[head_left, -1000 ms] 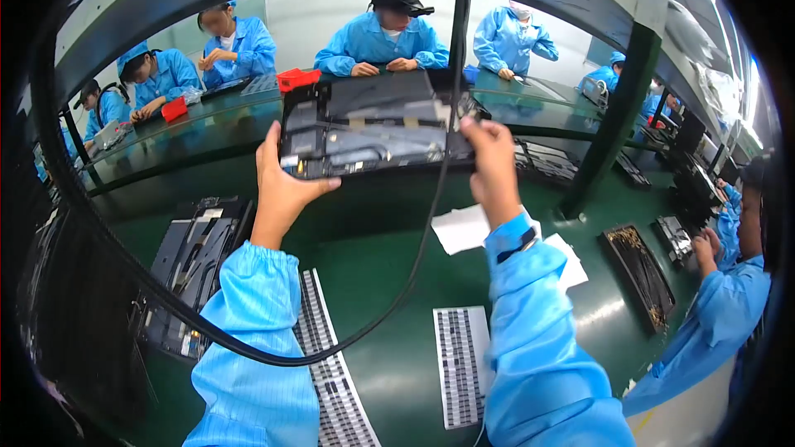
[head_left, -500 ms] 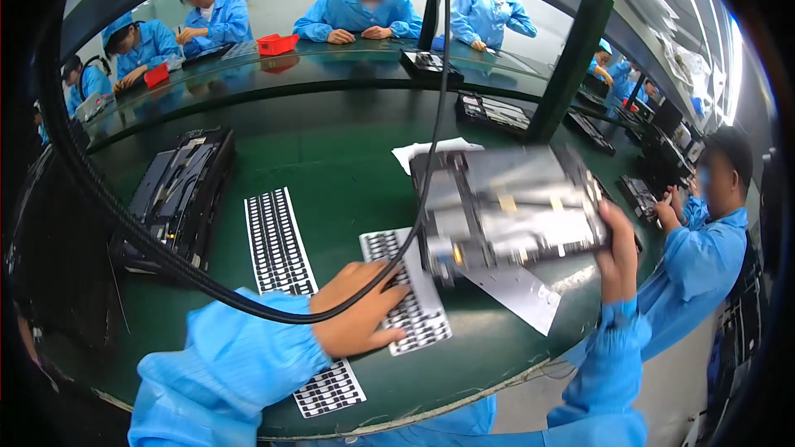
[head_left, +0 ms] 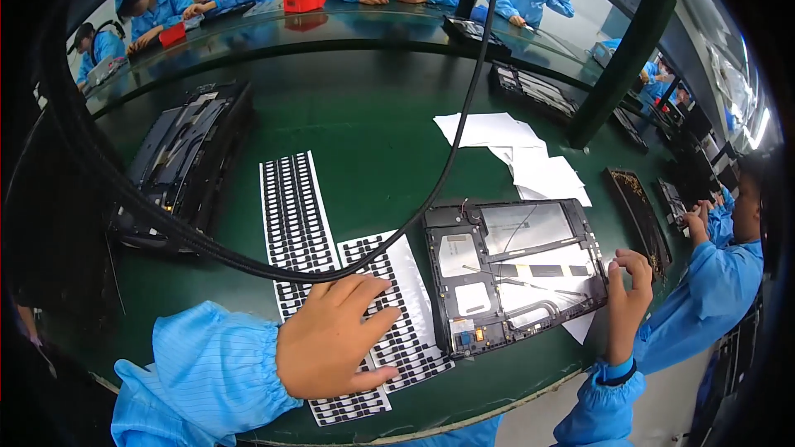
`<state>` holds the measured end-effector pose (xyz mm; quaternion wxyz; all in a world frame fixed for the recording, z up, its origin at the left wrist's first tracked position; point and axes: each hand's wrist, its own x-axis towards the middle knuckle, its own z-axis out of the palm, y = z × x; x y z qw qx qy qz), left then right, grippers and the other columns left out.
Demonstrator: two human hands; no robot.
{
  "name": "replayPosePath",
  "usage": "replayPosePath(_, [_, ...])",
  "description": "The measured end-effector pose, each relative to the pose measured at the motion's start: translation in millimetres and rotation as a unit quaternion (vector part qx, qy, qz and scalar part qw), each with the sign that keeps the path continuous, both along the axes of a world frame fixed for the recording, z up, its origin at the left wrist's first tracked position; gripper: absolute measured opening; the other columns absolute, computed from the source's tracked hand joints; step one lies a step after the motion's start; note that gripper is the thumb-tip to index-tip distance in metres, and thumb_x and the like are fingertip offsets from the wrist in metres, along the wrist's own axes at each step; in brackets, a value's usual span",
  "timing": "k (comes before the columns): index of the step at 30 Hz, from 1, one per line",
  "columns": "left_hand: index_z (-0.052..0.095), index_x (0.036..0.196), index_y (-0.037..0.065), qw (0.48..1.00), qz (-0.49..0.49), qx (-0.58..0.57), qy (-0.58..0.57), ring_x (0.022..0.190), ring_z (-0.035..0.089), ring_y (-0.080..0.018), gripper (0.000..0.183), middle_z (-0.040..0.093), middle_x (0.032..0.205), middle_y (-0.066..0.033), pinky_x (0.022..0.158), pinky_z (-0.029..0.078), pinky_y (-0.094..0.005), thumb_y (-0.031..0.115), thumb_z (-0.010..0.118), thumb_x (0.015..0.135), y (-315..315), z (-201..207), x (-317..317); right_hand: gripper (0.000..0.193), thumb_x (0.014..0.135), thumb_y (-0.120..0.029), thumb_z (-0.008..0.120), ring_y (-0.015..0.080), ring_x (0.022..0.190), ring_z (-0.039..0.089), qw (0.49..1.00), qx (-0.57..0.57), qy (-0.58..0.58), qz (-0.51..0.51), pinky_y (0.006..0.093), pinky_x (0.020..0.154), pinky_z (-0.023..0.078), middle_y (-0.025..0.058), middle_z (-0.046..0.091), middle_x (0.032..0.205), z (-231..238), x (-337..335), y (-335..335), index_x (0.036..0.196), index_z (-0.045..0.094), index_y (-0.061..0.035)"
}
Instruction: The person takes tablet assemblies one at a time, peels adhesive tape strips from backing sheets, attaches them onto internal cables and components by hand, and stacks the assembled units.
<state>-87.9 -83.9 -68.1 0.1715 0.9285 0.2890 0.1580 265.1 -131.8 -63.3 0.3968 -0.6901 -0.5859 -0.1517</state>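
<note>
My left hand (head_left: 335,339) lies with fingers spread over a white sheet of small black stickers (head_left: 411,356), its fingertips touching the sheet. A second, longer sticker sheet (head_left: 294,207) lies beside it on the left, partly under my hand and the first sheet. To the right, an open laptop chassis (head_left: 530,269) with a black frame and silvery inside lies flat on the table, its lower left corner against the sticker sheet. My right hand (head_left: 629,294) is beside the chassis's right edge, fingers bent but apart, with nothing seen in it.
Loose white papers (head_left: 530,157) lie behind the chassis. A stack of laptop parts (head_left: 186,161) stands at the left; a long dark tray (head_left: 638,215) sits at the right. A black cable (head_left: 464,116) hangs across the view. A co-worker (head_left: 729,273) works close on the right.
The chassis, raised and tilted in my right hand before, now lies on the table, and that hand has let go. More white papers are uncovered behind it. My left hand stays on the sheets.
</note>
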Motion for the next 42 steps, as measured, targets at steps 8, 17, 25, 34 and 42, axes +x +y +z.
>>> replayPosePath(8, [0.052, 0.111, 0.005, 0.999, -0.050, 0.005, -0.015, 0.116, 0.039, -0.0368, 0.053, 0.040, 0.124, -0.0212, 0.092, 0.031, -0.0463, 0.039, 0.065, 0.071, 2.7, -2.6, -2.3, 0.014, 0.058, -0.001, 0.066, 0.0305, 0.092, 0.049, 0.925, -0.163, -0.011, 0.344, 0.0364, 0.078, 0.039, 0.0124, 0.054, 0.103, 14.8, -158.0, -10.1, 0.071, 0.062, -0.0041])
replayPosePath(17, [0.054, 0.109, 0.007, 0.996, -0.068, -0.044, 0.021, 0.122, 0.032, -0.0397, 0.048, 0.039, 0.126, -0.0198, 0.099, 0.027, -0.0535, 0.027, 0.069, 0.068, 14.6, -4.8, -13.9, 0.007, 0.058, -0.004, 0.059, 0.0345, 0.100, 0.046, 0.952, -0.117, -0.197, 0.204, 0.0458, 0.078, 0.037, 0.0180, 0.052, 0.109, -2.8, -160.8, -12.0, 0.061, 0.054, -0.0005])
replayPosePath(25, [0.052, 0.116, 0.009, 0.993, -0.113, -0.018, -0.016, 0.122, 0.031, -0.0418, 0.052, 0.036, 0.129, -0.0218, 0.097, 0.024, -0.0568, 0.035, 0.066, 0.073, 4.4, -8.6, -3.3, 0.015, 0.059, -0.006, 0.063, 0.0339, 0.098, 0.046, 0.959, -0.131, -0.127, 0.219, 0.0461, 0.082, 0.035, 0.0186, 0.051, 0.109, -6.8, -172.3, -16.3, 0.068, 0.056, 0.0038])
replayPosePath(34, [0.053, 0.113, 0.009, 0.992, -0.110, 0.008, 0.066, 0.120, 0.034, -0.0397, 0.049, 0.040, 0.124, -0.0213, 0.096, 0.025, -0.0551, 0.037, 0.061, 0.074, 6.1, -0.6, 5.6, 0.012, 0.054, -0.001, 0.060, 0.0328, 0.095, 0.047, 0.963, -0.125, -0.035, 0.237, 0.0432, 0.076, 0.035, 0.0137, 0.054, 0.103, -9.1, -173.1, -5.3, 0.064, 0.052, -0.0004])
replayPosePath(42, [0.053, 0.114, 0.006, 0.990, -0.128, -0.054, 0.027, 0.115, 0.038, -0.0429, 0.048, 0.043, 0.121, -0.0227, 0.095, 0.032, -0.0488, 0.031, 0.064, 0.074, 35.7, 18.5, 13.1, 0.011, 0.057, -0.002, 0.064, 0.0295, 0.091, 0.052, 0.929, -0.085, 0.135, 0.335, 0.0387, 0.081, 0.040, 0.0127, 0.059, 0.099, 15.2, -110.9, -15.0, 0.064, 0.056, -0.0037])
